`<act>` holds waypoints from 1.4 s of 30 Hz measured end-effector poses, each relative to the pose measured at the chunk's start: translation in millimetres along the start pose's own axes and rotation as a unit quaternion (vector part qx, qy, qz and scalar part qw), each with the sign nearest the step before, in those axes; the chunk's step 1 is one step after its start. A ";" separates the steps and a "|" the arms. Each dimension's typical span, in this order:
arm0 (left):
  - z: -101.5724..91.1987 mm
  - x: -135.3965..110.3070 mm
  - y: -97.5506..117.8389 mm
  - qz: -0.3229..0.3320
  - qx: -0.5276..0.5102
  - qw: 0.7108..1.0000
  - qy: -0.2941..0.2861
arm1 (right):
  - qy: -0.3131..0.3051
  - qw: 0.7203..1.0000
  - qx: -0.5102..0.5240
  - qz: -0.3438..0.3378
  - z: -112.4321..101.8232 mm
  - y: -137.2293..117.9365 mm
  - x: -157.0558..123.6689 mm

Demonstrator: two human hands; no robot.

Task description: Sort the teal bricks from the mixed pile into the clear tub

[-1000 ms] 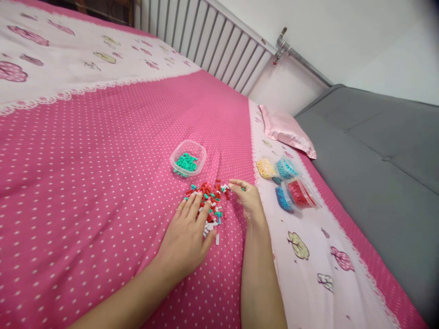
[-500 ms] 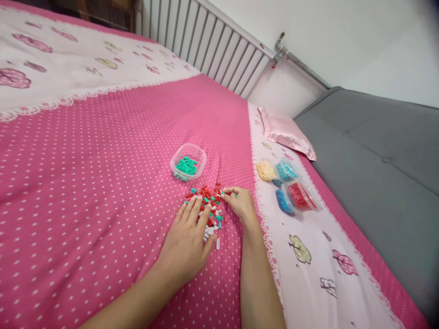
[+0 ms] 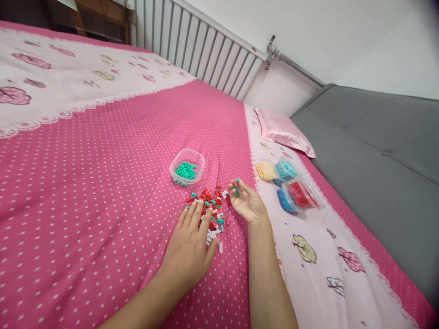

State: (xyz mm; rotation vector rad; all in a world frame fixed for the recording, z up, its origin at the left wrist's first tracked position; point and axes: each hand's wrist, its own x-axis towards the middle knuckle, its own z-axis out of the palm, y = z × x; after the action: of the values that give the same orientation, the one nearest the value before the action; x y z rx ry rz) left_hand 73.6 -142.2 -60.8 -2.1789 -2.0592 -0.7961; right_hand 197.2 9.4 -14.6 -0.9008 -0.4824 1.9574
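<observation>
A pile of small mixed bricks (image 3: 214, 210), red, white, pink and green, lies on the pink dotted bedsheet. My left hand (image 3: 190, 237) rests flat on the pile's near left side, fingers stretched out and holding nothing. Just right of the pile, my right hand (image 3: 248, 203) is turned palm up with curled fingers around several green bricks (image 3: 236, 189). One of them shows near the fingertips. Beyond the pile stands a clear plastic tub (image 3: 175, 176) with green bricks (image 3: 186, 170) in it.
On the right, clear tubs hold yellow bricks (image 3: 265, 170), turquoise bricks (image 3: 286, 169), blue bricks (image 3: 286, 201) and red bricks (image 3: 299, 193). Behind them lies a pink pillow (image 3: 283, 130) by the grey headboard (image 3: 370, 137). White railings (image 3: 206, 50) line the far side.
My right hand has lifted off the pile's right edge and turned palm up, with green bricks showing in it. My left hand stays on the pile. The view has shifted slightly.
</observation>
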 end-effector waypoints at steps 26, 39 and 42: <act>-0.7 2.4 -0.2 0.024 0.020 0.999 0.013 | -0.006 0.953 -0.283 -0.105 -4.9 0.9 -7.2; 0.1 2.1 0.6 0.022 0.022 0.999 0.014 | -0.061 0.690 -0.680 -0.242 4.5 34.8 2.1; 0.6 1.9 0.7 0.016 0.019 1.000 0.011 | 0.025 0.644 -0.722 -0.252 4.7 30.9 0.5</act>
State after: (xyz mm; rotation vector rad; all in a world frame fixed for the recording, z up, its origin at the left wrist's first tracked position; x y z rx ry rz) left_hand 74.4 -140.3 -60.4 -2.1676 -2.0068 -0.7669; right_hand 176.0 -6.1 -31.4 -1.4579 -2.1377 0.6764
